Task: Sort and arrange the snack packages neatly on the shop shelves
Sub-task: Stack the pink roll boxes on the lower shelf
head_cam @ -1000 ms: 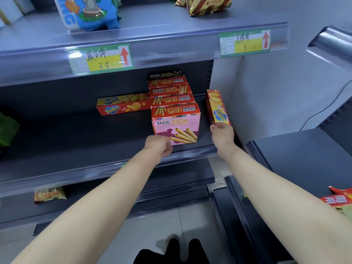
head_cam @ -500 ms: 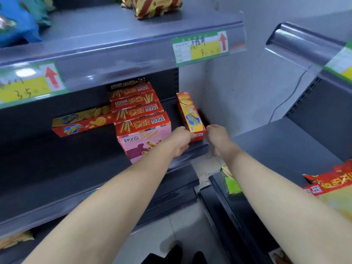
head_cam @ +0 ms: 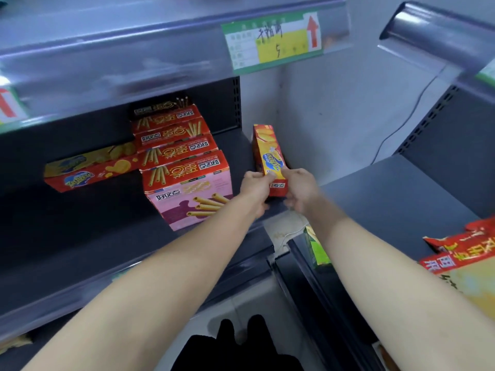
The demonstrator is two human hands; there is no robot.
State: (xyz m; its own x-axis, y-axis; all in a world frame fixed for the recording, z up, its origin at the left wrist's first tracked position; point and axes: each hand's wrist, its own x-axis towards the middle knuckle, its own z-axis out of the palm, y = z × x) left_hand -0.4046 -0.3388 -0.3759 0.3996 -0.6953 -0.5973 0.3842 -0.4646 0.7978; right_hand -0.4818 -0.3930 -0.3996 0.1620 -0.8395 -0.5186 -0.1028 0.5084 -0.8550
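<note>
Head view: both hands are on the narrow red-and-yellow cardboard snack box (head_cam: 270, 159) at the right end of the dark grey metal shelf (head_cam: 80, 236), the left hand (head_cam: 255, 187) gripping its near-left edge, the right hand (head_cam: 301, 188) clamped on its near-right corner. The blue oval logo on the box is too blurred to read. Just left sits a row of red-topped pink boxes picturing wafer rolls (head_cam: 184, 167), Chinese lettering upside down. Further left lies a long red-and-yellow box (head_cam: 88, 170). Overhead, a green-and-yellow price tag with a red arrow (head_cam: 273, 41) shows a handwritten "5".
</note>
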